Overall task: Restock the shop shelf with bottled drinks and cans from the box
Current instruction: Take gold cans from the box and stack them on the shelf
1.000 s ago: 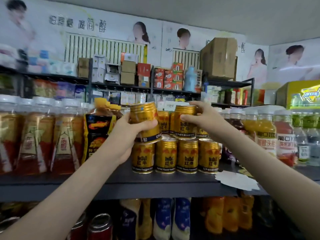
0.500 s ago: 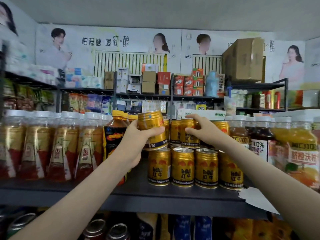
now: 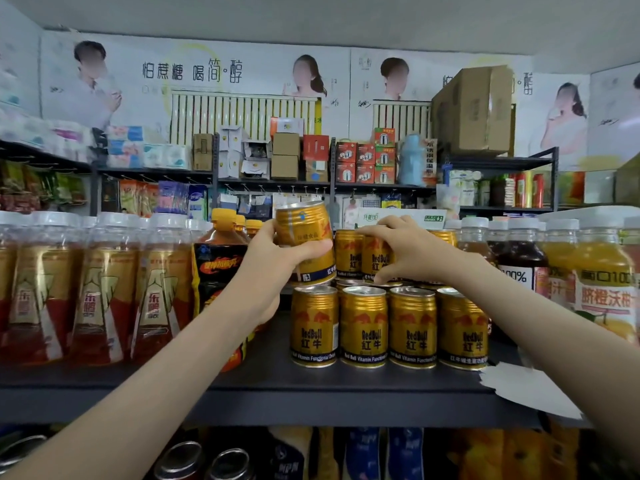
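Above the front row of cans (image 3: 388, 327), left end: gold can (image 3: 301, 226), tilted, gripped in left hand (image 3: 273, 268); just rightward, right hand (image 3: 412, 254) pinching a second-tier can (image 3: 375, 261). Directly below, bare lid (image 3: 313, 289), nearest left hand.

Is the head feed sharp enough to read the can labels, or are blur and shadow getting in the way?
Head view: front-row cans sharp, labels legible; held can in the left hand slightly soft; same view, left-edge bottles smeared and bowed by the wide lens; goods underneath in deep shadow.
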Motion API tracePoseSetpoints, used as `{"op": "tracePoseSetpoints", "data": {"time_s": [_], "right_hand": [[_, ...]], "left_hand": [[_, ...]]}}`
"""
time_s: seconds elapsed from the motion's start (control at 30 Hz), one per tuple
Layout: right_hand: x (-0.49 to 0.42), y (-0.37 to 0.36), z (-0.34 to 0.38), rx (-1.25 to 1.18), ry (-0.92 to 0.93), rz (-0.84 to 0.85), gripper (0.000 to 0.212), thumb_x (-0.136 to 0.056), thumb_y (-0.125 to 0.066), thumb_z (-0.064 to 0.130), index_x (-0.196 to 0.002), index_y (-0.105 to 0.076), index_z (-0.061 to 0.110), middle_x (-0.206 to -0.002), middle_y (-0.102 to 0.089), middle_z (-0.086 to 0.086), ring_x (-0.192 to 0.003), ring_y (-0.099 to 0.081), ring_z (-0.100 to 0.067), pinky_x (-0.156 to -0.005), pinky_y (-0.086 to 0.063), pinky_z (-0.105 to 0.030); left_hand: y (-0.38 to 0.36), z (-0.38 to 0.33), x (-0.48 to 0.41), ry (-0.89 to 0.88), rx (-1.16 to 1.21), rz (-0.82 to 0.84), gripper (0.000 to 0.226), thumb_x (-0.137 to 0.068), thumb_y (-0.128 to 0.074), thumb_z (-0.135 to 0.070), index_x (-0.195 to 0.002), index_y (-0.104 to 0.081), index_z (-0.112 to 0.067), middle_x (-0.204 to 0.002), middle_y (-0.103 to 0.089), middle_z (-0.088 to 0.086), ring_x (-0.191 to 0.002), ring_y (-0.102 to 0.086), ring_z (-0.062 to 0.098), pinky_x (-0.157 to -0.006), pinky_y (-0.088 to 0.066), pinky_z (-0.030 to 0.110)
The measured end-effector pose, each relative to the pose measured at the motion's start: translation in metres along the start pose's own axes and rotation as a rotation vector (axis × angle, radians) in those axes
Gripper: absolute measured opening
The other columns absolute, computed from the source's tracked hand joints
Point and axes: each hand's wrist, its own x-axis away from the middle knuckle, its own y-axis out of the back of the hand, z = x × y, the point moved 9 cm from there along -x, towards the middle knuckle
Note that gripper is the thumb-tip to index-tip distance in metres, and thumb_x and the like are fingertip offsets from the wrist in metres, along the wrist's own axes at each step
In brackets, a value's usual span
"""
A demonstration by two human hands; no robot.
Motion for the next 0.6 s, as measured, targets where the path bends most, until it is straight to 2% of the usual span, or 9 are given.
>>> {"op": "tracePoseSetpoints", "data": {"time_s": [0.13, 0.3, 0.43, 0.53, 0.6], "right_hand": [[0.001, 0.001, -0.005, 0.116, 0.012, 0.007, 0.089, -0.075, -0.075, 0.043, -0.147, -0.025, 0.029, -0.135, -0.040, -0.002, -0.123, -0.032, -0.019, -0.099, -0.037, -0.033], [0.005, 0.005, -0.006, 0.302, 0.031, 0.026, 0.092, -0.079, -0.071, 0.044, -0.150, -0.015, 0.026, -0.138, -0.038, -0.002, -0.127, -0.032, -0.021, -0.109, -0.023, -0.033], [0.010, 0.003, -0.011, 0.327, 0.024, 0.037, 0.095, -0.079, -0.071, 0.045, -0.151, -0.012, 0.025, -0.140, -0.037, -0.001, -0.128, -0.032, -0.020, -0.111, -0.021, -0.034], [0.012, 0.004, -0.010, 0.316, 0.034, 0.033, 0.092, -0.083, -0.066, 0.045, -0.152, -0.008, 0.027, -0.148, -0.029, -0.001, -0.134, -0.024, -0.021, -0.114, -0.015, -0.036], [0.012, 0.017, 0.002, 0.156, 0.067, -0.068, 0.080, -0.089, -0.060, 0.042, -0.151, -0.011, 0.031, -0.154, -0.023, -0.001, -0.139, -0.018, -0.020, -0.114, -0.016, -0.036]], "left_hand": [[-0.004, 0.001, -0.005, -0.002, -0.003, 0.011, 0.057, -0.073, -0.079, -0.014, -0.124, -0.054, -0.019, -0.112, -0.067, -0.002, -0.104, -0.063, 0.016, -0.089, -0.050, 0.035], [-0.012, 0.003, -0.010, -0.008, -0.008, 0.020, 0.057, -0.072, -0.080, -0.014, -0.123, -0.055, -0.019, -0.111, -0.068, -0.001, -0.102, -0.064, 0.017, -0.091, -0.051, 0.039], [-0.018, 0.006, -0.013, -0.009, -0.029, 0.031, 0.055, -0.072, -0.080, -0.014, -0.121, -0.057, -0.018, -0.108, -0.069, -0.001, -0.100, -0.065, 0.017, -0.088, -0.051, 0.037], [-0.023, 0.009, -0.015, 0.001, -0.052, 0.055, 0.048, -0.074, -0.079, -0.014, -0.118, -0.060, -0.018, -0.106, -0.070, -0.002, -0.099, -0.065, 0.016, -0.085, -0.052, 0.034], [-0.029, 0.010, -0.016, 0.002, -0.088, 0.081, 0.045, -0.074, -0.079, -0.015, -0.115, -0.061, -0.019, -0.105, -0.071, -0.003, -0.098, -0.066, 0.014, -0.091, -0.051, 0.037]]}}
